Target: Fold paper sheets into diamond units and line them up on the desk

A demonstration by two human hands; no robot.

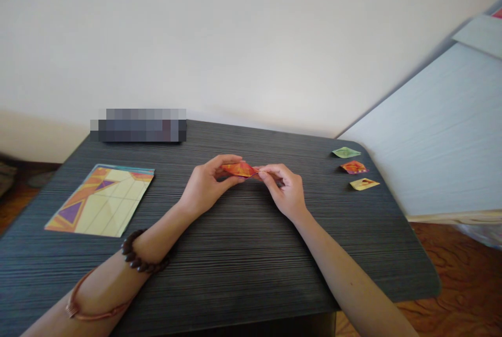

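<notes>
Between my two hands, above the middle of the dark table, is a small folded paper piece (240,170) in orange and red. My left hand (207,181) holds its left side, thumb below and fingers above. At the right tip of the paper, my right hand (284,188) pinches with thumb and fingertips. Part of the paper is hidden behind the left fingers. The left wrist wears a dark beaded bracelet and a copper-coloured band.
On the dark table (235,264), patterned paper sheets (105,201) lie stacked at left. Folded pieces sit at right: green (346,152), orange-red (354,167) and yellow (364,184). A blurred-out dark object (141,127) stands at the back left, near the wall (235,39).
</notes>
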